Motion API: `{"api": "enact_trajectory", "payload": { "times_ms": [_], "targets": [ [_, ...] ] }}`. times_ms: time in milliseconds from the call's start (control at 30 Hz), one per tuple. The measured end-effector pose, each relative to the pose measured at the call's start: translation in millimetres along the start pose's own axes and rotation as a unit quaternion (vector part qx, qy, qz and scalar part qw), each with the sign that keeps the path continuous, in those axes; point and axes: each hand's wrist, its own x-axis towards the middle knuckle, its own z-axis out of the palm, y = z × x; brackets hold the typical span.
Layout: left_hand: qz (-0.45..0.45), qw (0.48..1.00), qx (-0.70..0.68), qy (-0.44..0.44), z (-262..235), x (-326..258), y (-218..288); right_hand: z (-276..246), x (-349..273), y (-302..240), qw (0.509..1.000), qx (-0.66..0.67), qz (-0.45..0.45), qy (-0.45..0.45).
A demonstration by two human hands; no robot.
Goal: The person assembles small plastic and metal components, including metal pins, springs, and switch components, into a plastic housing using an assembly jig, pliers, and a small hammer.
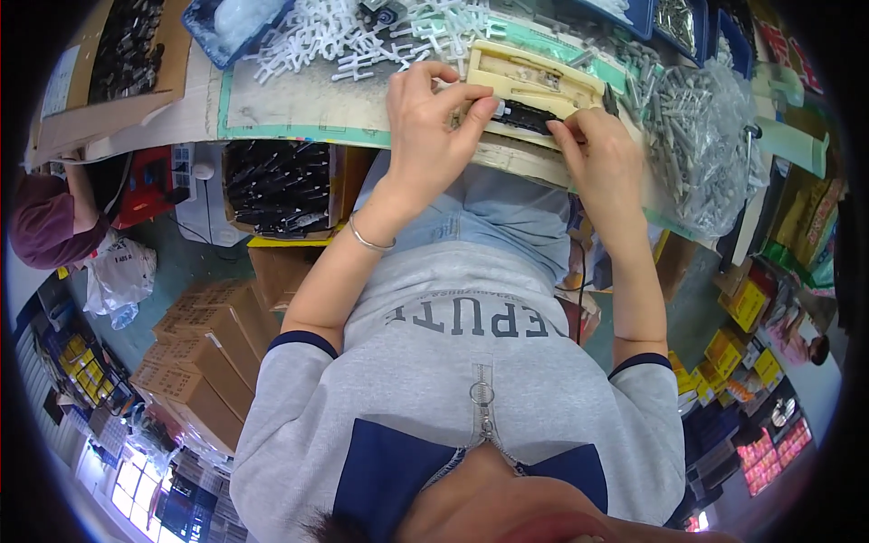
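Observation:
A long black part (525, 116) lies in the near side of a cream-coloured jig (534, 72) at the table's front edge. A small pale piece sits at its left end, under the fingertips of my left hand (433, 127). Thumb and forefinger of that hand are closed in a pinch there. At the black part's other end, my right hand (602, 163) has thumb and fingertips pressed together on it. The fingers partly cover both ends, so the exact grip is hard to see.
White branched plastic pieces (353, 36) are heaped beyond my left hand, next to a blue tray (217, 50). A clear bag of grey parts (701, 145) stands right. Below the table edge is a box of black parts (281, 185). Another person (59, 217) is at far left.

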Motion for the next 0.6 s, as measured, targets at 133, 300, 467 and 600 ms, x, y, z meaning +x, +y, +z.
{"api": "enact_trajectory", "payload": {
  "times_ms": [133,300,467,600],
  "targets": [
    [-0.027,0.998,0.018,-0.046,-4.3,6.5,3.6,4.9,-0.5,2.3,0.999,-0.024,-0.026,0.012],
    [0.060,0.990,0.083,-0.093,-20.5,31.3,28.7,-23.7,12.6,13.3,0.995,0.090,-0.017,0.045],
    [0.143,0.985,-0.005,-0.098,-20.3,90.7,30.1,-83.5,94.1,85.7,0.982,-0.001,0.044,0.185],
    [0.211,0.974,0.039,-0.077,11.7,145.8,27.2,-63.7,141.9,144.1,0.948,-0.306,-0.008,0.080]
  ]
}}
